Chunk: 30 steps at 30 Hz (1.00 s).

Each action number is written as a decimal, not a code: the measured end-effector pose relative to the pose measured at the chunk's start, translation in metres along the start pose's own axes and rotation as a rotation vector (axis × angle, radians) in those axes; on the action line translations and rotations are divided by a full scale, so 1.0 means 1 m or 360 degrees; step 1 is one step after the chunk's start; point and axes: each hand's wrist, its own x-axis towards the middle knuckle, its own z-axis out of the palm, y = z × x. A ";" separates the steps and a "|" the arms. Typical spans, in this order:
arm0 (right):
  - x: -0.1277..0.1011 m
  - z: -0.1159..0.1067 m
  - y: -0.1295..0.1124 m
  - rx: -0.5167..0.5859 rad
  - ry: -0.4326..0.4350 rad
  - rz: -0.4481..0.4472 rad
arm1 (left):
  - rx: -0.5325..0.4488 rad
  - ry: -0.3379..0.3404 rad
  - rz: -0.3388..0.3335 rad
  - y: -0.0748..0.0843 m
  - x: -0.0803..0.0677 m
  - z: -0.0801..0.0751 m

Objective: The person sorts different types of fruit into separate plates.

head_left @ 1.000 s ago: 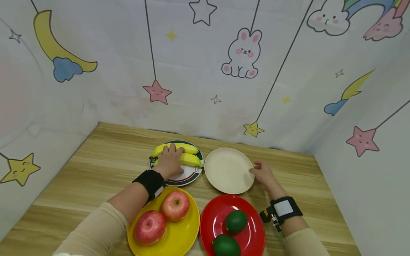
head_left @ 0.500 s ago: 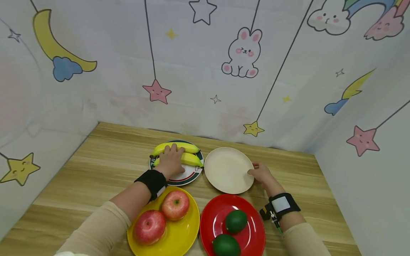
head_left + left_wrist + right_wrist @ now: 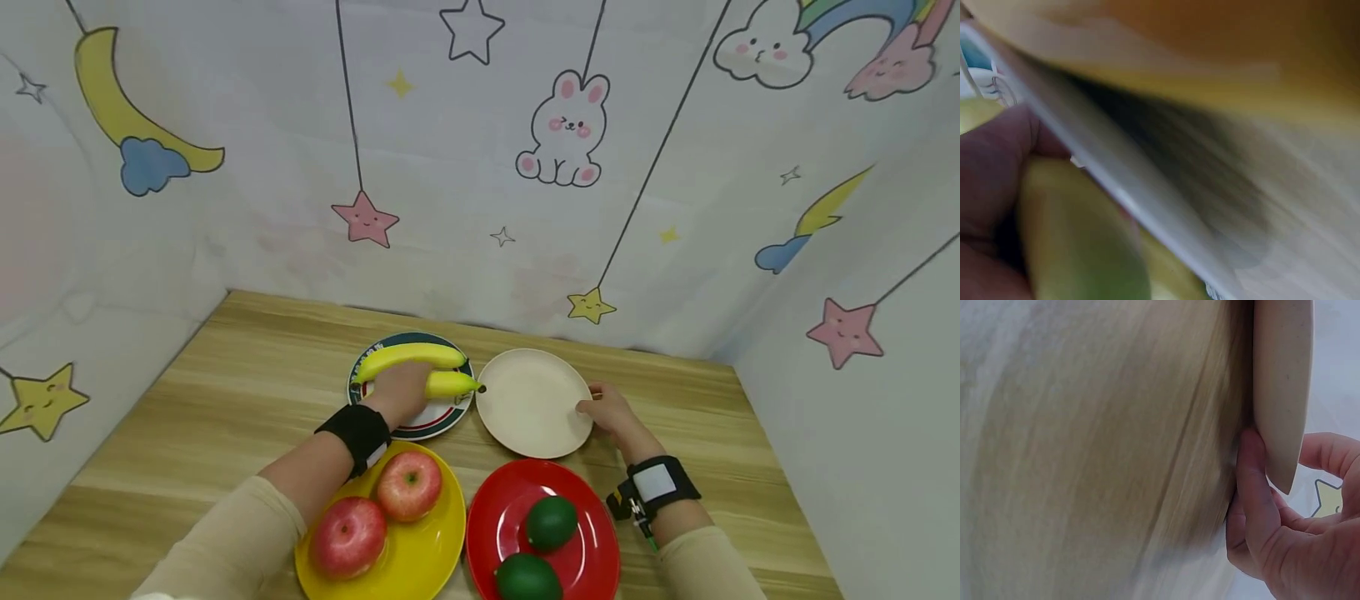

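My left hand [image 3: 401, 392] grips the nearer banana [image 3: 452, 384] over the patterned white plate [image 3: 427, 429] at the back. In the left wrist view, the fingers curl round this banana [image 3: 1079, 231] close to the plate's rim [image 3: 1129, 194]. The farther banana [image 3: 416, 354] lies on the same plate, just behind the hand. My right hand [image 3: 611, 412] pinches the right rim of a beige plate [image 3: 534, 404]. From the right wrist, that plate [image 3: 1282, 381] shows its edge between fingers on either side.
A yellow plate [image 3: 427, 558] with two red apples [image 3: 350, 537] stands at the front left. Beside it is a red plate [image 3: 592, 542] bearing two dark green fruits [image 3: 551, 523]. The wooden table [image 3: 247, 367] ends at a cartoon-printed backdrop [image 3: 450, 275].
My left fingers, earlier spread over the bananas, have closed round the nearer one, whose right tip has shifted slightly right. My right hand stays at the beige plate's rim.
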 end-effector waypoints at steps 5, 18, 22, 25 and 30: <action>-0.001 0.002 -0.001 -0.0011 -0.0012 -0.0017 | -0.0054 0.0008 -0.0038 0.000 0.000 0.000; 0.003 -0.001 0.001 0.0066 -0.0076 0.0033 | -0.0236 0.0109 -0.0176 0.000 0.001 -0.009; 0.006 -0.004 0.004 0.0136 -0.0113 0.0038 | -0.0239 0.0097 -0.0217 0.001 0.001 -0.011; 0.006 -0.005 0.006 0.0125 -0.0098 0.0028 | -0.0224 0.0075 -0.0228 0.001 0.000 -0.011; 0.005 -0.006 0.007 0.0111 -0.0071 0.0004 | -0.0222 0.0059 -0.0220 -0.001 0.000 -0.012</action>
